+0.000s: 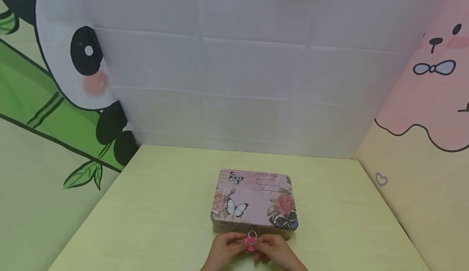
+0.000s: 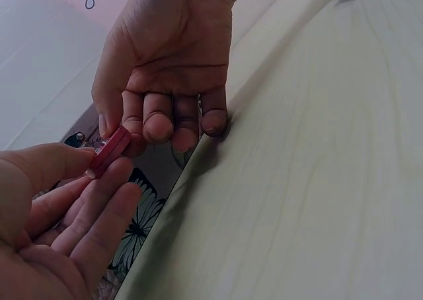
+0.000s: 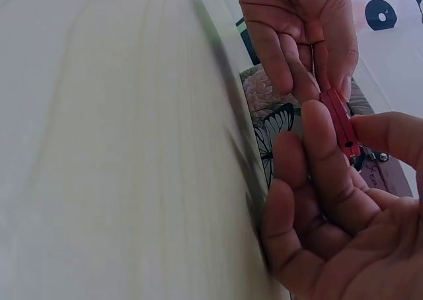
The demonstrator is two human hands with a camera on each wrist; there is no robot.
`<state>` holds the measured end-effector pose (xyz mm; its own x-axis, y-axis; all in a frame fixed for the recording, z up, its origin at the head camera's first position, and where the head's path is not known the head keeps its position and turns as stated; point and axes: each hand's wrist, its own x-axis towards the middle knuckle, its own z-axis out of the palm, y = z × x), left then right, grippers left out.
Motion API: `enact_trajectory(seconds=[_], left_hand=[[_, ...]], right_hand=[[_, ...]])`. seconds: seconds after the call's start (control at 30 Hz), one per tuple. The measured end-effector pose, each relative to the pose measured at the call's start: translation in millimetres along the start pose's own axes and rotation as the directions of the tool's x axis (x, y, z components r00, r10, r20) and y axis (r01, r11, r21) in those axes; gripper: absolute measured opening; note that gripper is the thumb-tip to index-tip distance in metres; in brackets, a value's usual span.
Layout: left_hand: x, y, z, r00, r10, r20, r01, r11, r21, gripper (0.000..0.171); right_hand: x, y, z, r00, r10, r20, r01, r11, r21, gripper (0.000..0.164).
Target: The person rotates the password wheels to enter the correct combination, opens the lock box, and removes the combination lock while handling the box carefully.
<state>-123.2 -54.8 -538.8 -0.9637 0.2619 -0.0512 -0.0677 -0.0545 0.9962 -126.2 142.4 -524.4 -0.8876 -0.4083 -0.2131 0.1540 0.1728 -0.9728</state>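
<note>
Nearest, the left hand (image 1: pixel 227 248) and the right hand (image 1: pixel 277 249) meet at a pink padlock (image 1: pixel 251 243), and the thumb and forefinger of each are closed to a pinch on opposite sides of its small body. In both wrist views the other fingers curl loosely below and behind, with nothing in them. The padlock sits right between the two sets of fingertips, its silver shackle (image 1: pixel 252 233) rising just beyond them to the clasp (image 1: pixel 253 228) of the box; whether it is threaded through, or sprung, I cannot tell. The step in hand looks to be working the padlock at the clasp, and the next move would seem to call for one pinch to steady the body while the other turns or pulls. Directly past the fingers sits the pink box (image 1: pixel 256 199), printed with butterflies and roses, its lid down. The pale desk (image 1: pixel 165 206) spreads to both sides of the fingers and beyond the box. Farthest from them stands a white backdrop (image 1: pixel 253 67), with a panda picture (image 1: pixel 60 43) away to the left and a pink animal picture (image 1: pixel 432 88) to the right.
</note>
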Motion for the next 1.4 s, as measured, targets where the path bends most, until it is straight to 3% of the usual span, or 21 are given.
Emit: enact_trajectory(seconds=[0.2,0.6,1.03,1.4], left_hand=[[1.1,0.0,1.1,1.000,-0.019,0.001,0.019,1.000,0.015,0.022],[-3.0,5.3,2.0,1.000,0.007,0.009,-0.007,1.000,-0.008,0.024],[-2.3,4.7,3.1,1.000,-0.023,0.001,0.023,1.000,0.014,0.023],[-2.5,5.1,4.1,0.999,-0.033,-0.006,0.033,0.999,0.004,0.023]], right_hand=[[0.1,0.4,-0.3,1.000,0.001,0.007,-0.001,1.000,0.007,0.022],[1.3,2.9,-4.4,0.997,0.019,0.075,-0.022,0.999,0.031,0.026],[-1.5,0.9,-6.5,0.993,0.020,0.117,-0.026,0.998,0.048,0.029],[-1.2,0.7,-3.2,0.996,0.043,0.082,-0.046,0.998,0.047,0.027]])
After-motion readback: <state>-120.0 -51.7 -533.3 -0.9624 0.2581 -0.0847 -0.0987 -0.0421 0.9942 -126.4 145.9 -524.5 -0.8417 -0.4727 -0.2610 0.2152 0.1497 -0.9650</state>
